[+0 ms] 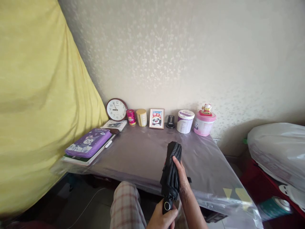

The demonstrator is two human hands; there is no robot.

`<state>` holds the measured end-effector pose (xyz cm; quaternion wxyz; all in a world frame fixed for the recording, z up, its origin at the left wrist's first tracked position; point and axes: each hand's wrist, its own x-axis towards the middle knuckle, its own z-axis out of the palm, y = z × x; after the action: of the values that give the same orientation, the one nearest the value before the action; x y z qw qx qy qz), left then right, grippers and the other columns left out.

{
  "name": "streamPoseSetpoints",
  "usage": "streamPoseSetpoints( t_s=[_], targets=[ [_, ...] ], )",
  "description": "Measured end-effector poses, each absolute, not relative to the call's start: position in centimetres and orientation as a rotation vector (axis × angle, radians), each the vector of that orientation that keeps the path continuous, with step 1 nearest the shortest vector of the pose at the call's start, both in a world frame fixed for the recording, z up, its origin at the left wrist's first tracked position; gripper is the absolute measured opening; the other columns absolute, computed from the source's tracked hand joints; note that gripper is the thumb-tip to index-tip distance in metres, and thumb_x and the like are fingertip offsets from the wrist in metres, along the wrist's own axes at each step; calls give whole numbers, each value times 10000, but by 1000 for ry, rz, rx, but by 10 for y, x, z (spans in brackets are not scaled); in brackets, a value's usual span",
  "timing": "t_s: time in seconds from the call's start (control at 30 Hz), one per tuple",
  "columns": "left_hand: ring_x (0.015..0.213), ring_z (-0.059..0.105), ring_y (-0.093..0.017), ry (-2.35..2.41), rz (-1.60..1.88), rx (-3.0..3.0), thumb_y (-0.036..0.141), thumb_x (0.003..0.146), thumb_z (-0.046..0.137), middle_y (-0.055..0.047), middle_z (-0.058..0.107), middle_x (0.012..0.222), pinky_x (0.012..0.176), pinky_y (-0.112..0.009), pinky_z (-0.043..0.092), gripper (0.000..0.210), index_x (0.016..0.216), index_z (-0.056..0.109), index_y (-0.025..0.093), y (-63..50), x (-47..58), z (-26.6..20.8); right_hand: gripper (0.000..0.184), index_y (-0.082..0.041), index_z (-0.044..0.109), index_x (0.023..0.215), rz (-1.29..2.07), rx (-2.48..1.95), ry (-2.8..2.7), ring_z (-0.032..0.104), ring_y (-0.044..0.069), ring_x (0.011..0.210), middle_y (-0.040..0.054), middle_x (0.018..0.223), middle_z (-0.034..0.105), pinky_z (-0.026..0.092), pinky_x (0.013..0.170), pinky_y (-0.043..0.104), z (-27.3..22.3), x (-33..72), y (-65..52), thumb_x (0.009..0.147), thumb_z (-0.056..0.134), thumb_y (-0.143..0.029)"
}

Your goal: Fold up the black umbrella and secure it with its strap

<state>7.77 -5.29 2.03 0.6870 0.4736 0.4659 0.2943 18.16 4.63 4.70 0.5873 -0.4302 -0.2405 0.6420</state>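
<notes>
A folded black umbrella is held over the front edge of the table, its top pointing away from me and its handle towards me. My left hand is wrapped round the handle, just below a round button with a pale ring. Along the right side of the folded cloth lies my right hand, closed against it, with the fingertips near the upper part. A dark strap end sticks out to the right of the right wrist. The underside of the umbrella is hidden.
Along the wall stand a round clock, a pink can, a picture frame, a white tub and a pink tub with a cat figurine. A purple case lies left. A yellow curtain hangs beside the table.
</notes>
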Motion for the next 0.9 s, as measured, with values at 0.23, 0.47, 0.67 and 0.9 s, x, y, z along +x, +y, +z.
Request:
streamPoseSetpoints(
  t_s=[0.23,0.47,0.67,0.9],
  targets=[
    [535,508,-123,1380,611,1297,245,779,459,-22,536,686,530,-225,392,321,1068,465,104,-53,81,10,524,-182,408,1054,1425,-1064,-606,588,204,595,48,741,594,486,545,332,49,178,44,692,645,-478],
    [1003,548,-265,1670,360,1558,260,858,395,-213,564,1050,833,-310,375,552,1323,297,-21,-53,74,-3,576,-183,414,1074,1332,-1126,-646,575,200,573,23,727,578,501,547,348,40,180,49,656,678,-478],
    [992,553,-281,1813,65,1651,235,885,359,-178,582,1031,788,-329,399,496,1334,305,32,-53,75,14,599,-176,434,1072,1313,-1147,-587,591,210,622,22,757,590,515,600,363,31,182,52,617,713,-448],
    [992,551,-226,1549,295,1664,276,839,427,-163,572,1054,829,-273,394,561,1331,307,34,-52,65,5,640,-174,440,1115,1362,-1119,-509,586,208,573,15,706,582,508,570,362,40,182,50,605,715,-447]
  ],
)
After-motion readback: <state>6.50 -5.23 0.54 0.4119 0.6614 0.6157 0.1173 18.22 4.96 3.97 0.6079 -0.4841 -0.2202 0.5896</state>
